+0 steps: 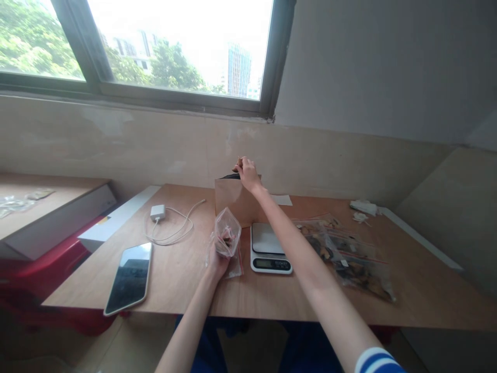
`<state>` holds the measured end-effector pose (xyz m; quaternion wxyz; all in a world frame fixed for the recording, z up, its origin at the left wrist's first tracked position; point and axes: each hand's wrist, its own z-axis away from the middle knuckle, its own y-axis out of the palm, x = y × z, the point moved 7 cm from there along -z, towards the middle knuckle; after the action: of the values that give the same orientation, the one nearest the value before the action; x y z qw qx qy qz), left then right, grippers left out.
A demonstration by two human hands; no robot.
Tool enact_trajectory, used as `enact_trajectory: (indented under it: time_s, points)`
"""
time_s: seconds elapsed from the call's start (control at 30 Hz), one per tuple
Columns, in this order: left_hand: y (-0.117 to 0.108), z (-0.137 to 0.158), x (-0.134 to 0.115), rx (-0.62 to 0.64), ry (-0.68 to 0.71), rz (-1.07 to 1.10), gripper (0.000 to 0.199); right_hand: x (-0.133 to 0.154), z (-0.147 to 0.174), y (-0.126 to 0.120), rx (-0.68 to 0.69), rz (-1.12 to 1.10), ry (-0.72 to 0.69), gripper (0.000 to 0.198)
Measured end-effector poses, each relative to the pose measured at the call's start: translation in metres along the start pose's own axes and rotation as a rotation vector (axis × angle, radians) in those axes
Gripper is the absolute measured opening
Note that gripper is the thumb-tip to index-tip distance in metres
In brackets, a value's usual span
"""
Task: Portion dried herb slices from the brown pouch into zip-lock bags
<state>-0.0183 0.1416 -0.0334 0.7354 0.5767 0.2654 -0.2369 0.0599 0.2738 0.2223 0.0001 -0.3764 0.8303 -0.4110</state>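
My left hand (219,263) is closed around a clear zip bag (228,231), whose mouth gapes upward; a few small brown bits show inside. My right hand (249,173) reaches forward, above the open top of a brown paper bag (232,199) with a dark lining. Pinched in its fingers are brown dried pieces (237,165), too small to name exactly. Just right of the clear bag sits a white digital kitchen scale (267,239), partly covered by my right forearm. Another flat clear bag (235,267) lies under my left hand.
Several zip bags of brown dried pieces (361,272) lie on the right of the wooden table (267,300). On the left are a tablet (130,277) and a white charger (157,212) with its cable. White crumpled items (364,207) rest at the far right.
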Motion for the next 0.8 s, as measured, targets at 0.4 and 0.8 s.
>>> enact_trajectory:
  time_s: [0.4, 0.8]
  points:
    - [0.004, 0.007, -0.004, -0.020, 0.005, 0.048, 0.020, 0.010, 0.022, -0.006, -0.053, 0.022, -0.089, 0.016]
    - [0.003, 0.007, -0.005, -0.047, 0.014, 0.042, 0.020, 0.006, 0.038, -0.013, -0.092, 0.010, -0.018, 0.030]
